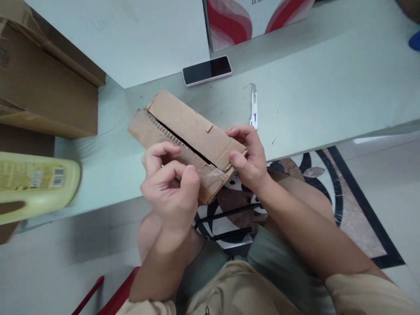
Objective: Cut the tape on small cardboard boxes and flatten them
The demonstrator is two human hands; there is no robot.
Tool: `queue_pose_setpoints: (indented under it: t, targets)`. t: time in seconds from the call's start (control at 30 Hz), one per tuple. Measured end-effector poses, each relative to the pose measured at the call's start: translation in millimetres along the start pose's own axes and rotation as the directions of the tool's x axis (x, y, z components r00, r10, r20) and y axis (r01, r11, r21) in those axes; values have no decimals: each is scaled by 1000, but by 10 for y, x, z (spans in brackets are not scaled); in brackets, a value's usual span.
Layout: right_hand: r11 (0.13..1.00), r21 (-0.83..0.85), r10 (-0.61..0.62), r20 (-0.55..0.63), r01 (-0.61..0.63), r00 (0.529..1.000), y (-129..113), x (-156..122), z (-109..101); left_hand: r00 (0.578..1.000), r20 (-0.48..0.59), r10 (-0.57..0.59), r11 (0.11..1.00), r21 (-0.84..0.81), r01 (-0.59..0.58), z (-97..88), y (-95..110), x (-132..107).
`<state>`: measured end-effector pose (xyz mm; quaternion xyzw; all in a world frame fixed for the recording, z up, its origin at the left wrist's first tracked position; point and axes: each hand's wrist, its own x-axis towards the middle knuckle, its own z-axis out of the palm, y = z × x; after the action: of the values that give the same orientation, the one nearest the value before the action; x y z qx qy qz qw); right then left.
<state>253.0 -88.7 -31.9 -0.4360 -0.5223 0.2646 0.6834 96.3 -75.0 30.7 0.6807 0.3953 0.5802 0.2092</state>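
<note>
A small brown cardboard box (193,127) is held tilted over the table's near edge, with a long dark slit between its flaps and a torn, corrugated edge. My right hand (251,159) grips its right end, thumb on top and fingers around the far side. My left hand (172,179) is over the near side, fingers curled and thumb pressed in. Clear tape (213,174) runs from the box's near right corner to the left thumb and seems pinched there. Beyond the box, a white utility knife (253,107) lies on the table.
A phone (207,71) lies behind the box, before a large white box (147,39) and a red-and-white box (236,22). Large cartons (49,78) and a yellow jug (39,186) stand at left. A blue object (415,40) shows at the far right table edge (361,131).
</note>
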Motion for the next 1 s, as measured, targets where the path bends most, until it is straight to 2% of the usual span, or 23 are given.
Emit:
queue_pose_setpoints:
  t: [0.17,0.3,0.4,0.53,0.6,0.83,1.0]
  targets:
    - [999,-12,-34,-24,34,999,7,13,-15,989,-38,146,987,-59,-148,-20,-110,44]
    - [991,-116,-74,-76,65,994,-131,89,-122,967,64,246,969,-24,-245,-47,-161,82]
    - [988,-139,-63,-8,62,998,-361,168,-221,954,138,267,962,19,-272,-53,-168,72]
    - [991,-124,80,171,-59,982,-622,233,-270,939,175,296,950,47,-308,-36,-181,40]
    - [991,-112,98,212,-75,972,-662,247,-258,938,188,291,951,51,-305,-24,-182,32]
    - [999,-21,38,125,-36,991,-592,275,-175,932,193,307,943,72,-326,16,-169,47]
    - [998,-46,35,79,-32,996,-619,241,-133,948,196,251,957,99,-274,17,-137,58]
